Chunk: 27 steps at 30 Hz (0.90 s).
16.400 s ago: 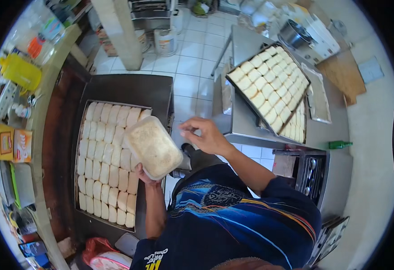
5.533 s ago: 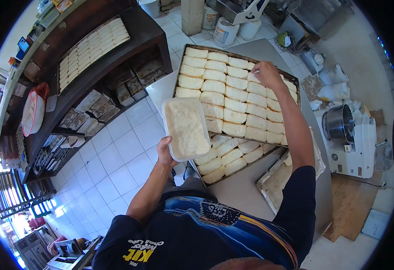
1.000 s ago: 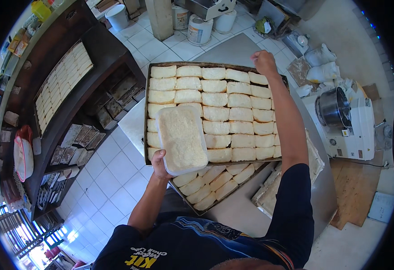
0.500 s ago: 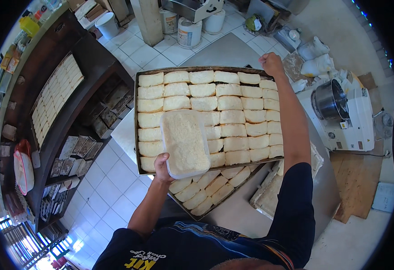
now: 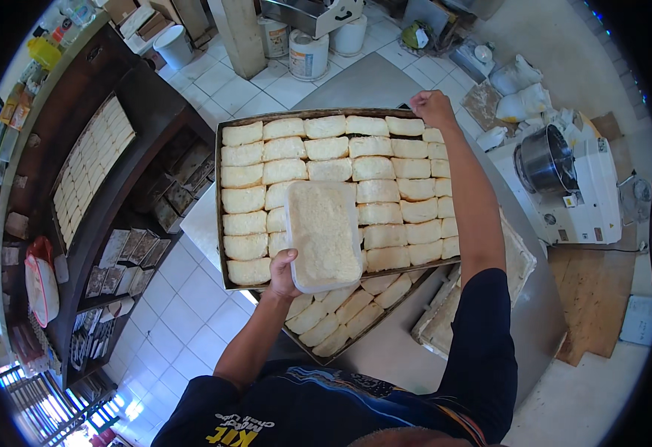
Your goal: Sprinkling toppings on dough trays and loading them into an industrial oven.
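Left hand (image 5: pixel 284 274): gripping tub (image 5: pixel 329 287) of pale crumbs (image 5: pixel 322 223), over near edge of tray (image 5: pixel 220 205). Right hand (image 5: pixel 432 108): fingers drawn together, any contents hidden, at tray's far right. Bread rolls (image 5: pixel 329 148): rows inside tray.

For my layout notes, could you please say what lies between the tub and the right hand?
In the head view, pale rolls in the upper tray lie between the tub in the left hand and the right hand.
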Each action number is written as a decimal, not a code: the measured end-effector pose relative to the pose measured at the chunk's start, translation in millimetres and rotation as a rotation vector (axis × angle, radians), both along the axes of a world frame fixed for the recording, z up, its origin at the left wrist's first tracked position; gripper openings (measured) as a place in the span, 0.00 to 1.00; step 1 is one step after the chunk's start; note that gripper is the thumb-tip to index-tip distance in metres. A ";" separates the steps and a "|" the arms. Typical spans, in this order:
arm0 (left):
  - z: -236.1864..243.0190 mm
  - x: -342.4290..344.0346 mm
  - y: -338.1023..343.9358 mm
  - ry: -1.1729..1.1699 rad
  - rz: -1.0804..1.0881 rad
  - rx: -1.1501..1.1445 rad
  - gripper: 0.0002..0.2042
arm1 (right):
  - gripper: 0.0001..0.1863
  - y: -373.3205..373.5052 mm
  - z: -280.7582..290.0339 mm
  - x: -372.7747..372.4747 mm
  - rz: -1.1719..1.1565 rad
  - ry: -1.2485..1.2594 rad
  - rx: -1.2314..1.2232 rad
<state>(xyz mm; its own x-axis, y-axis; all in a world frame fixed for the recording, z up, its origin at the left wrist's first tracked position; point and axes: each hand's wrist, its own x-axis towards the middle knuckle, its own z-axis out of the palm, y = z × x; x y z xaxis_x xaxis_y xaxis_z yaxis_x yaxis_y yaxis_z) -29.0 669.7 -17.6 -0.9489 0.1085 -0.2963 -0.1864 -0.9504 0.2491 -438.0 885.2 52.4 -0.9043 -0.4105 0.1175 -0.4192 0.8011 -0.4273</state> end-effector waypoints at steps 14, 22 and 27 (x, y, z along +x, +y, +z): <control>0.5 -55.6 46.7 0.104 -0.110 0.093 0.29 | 0.10 -16.0 67.9 228.5 0.300 -0.431 -0.137; 5.7 -76.7 79.6 0.155 -0.088 0.076 0.27 | 0.11 2.1 32.3 262.8 0.424 -0.072 0.056; -6.6 -87.3 77.4 0.127 -0.133 0.104 0.26 | 0.10 2.6 50.7 229.4 0.303 -0.618 0.059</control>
